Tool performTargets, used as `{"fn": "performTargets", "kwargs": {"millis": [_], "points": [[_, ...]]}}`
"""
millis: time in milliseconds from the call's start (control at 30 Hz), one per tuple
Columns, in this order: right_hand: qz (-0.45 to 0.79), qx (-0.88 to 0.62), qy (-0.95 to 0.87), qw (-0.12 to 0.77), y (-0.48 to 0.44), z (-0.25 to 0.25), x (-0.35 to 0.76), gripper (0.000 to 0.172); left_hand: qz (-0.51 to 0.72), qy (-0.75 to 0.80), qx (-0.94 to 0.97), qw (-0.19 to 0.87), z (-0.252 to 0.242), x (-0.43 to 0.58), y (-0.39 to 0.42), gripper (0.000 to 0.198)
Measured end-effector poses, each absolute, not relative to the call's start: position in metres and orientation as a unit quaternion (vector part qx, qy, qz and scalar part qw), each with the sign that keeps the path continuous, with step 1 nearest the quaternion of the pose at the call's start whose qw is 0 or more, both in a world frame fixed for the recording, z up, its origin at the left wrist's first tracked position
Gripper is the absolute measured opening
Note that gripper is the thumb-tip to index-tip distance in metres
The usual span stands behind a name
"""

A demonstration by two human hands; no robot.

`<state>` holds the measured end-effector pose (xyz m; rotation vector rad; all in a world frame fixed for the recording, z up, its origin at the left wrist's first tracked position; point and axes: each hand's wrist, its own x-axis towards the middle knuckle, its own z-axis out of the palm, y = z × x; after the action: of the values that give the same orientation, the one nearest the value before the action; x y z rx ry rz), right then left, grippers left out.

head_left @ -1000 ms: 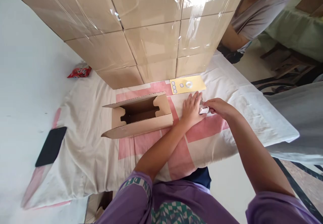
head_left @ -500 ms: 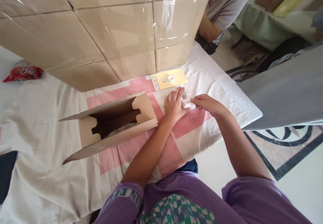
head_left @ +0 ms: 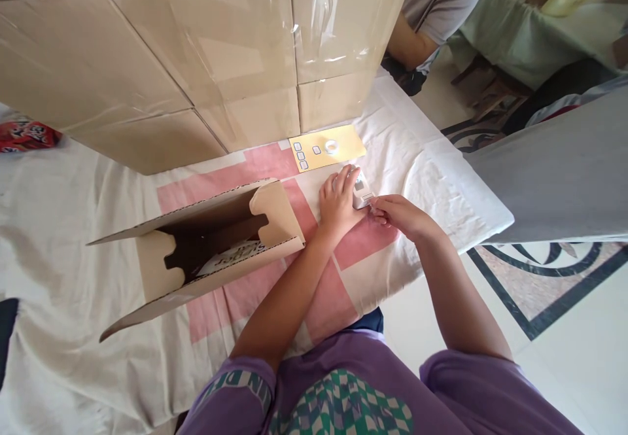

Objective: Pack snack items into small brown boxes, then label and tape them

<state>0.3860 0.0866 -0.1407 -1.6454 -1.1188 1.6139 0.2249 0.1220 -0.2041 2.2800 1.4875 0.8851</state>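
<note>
White device: a small blocky piece on the pink-and-white cloth of the table, straight ahead of the person and just short of the yellow card. Its long axis seems to run away from the body, toward the card.
Left hand: palm down, forearm reaching forward, fingers curled over the device's left side and holding it against the cloth.
Right hand: comes in from the right, thumb and fingertips pinched on the device's near end.
Nearer hand: both touch it, so neither is nearer.
Cardboard box: open, lying on its side left of the left hand, apart from it.
</note>
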Motion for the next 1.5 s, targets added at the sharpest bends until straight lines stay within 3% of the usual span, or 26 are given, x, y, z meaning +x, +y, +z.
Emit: {"fn": "performTargets", "kwargs": {"millis": [700,1100,1333,1400,1500], "points": [[0.493,-0.654,-0.476,0.321,0.078,-0.166,0.375,0.036,0.285,0.535,0.781,0.148,-0.199,0.226,0.123,0.072],[0.501,-0.650,-0.458,0.341,0.078,-0.169,0.376,0.033,0.313,0.530,0.766,0.184,-0.196,0.227,0.119,0.077],[0.488,-0.595,-0.483,0.418,0.059,-0.161,0.376,0.047,0.374,0.503,0.745,0.230,-0.181,0.230,0.104,0.082],[0.478,-0.572,-0.494,0.447,0.050,-0.155,0.374,0.048,0.401,0.495,0.728,0.252,-0.174,0.230,0.088,0.077],[0.474,-0.543,-0.511,0.469,0.029,-0.140,0.365,0.046,0.437,0.466,0.708,0.302,-0.158,0.218,0.049,0.053]]}}
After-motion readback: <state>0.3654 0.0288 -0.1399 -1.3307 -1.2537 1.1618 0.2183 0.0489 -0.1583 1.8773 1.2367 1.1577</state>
